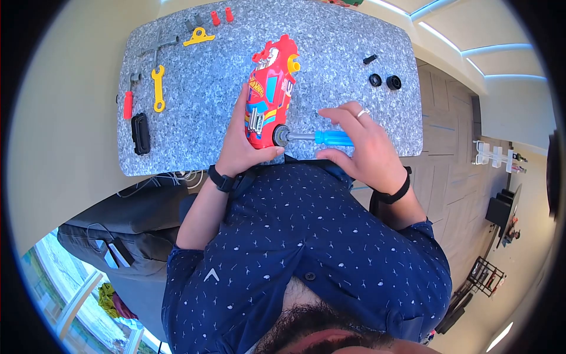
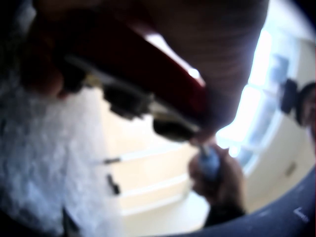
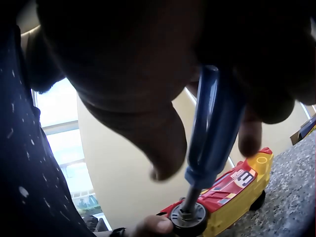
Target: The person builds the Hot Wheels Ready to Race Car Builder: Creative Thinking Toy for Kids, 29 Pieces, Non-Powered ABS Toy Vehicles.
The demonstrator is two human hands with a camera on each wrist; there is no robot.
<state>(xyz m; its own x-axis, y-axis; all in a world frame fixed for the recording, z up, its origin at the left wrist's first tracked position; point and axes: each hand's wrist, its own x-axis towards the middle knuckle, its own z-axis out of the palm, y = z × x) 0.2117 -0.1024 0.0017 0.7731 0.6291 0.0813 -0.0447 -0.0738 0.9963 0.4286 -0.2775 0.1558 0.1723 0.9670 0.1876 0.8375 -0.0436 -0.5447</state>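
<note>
My left hand grips the red toy car by its near end, at the table's near edge. The car has a yellow underside, seen in the right wrist view, and a black wheel faces right. A blue-handled screwdriver lies level, its grey shaft meeting the hub of that wheel. My right hand is loosely curled round the handle, with thumb and index finger spread to either side. In the dim left wrist view, the car's wheels show beneath my left hand.
On the table's left lie a yellow wrench, a red-handled tool, a black part and a grey cross-shaped tool. A yellow piece and red pieces lie farther back. Loose black wheels lie on the right.
</note>
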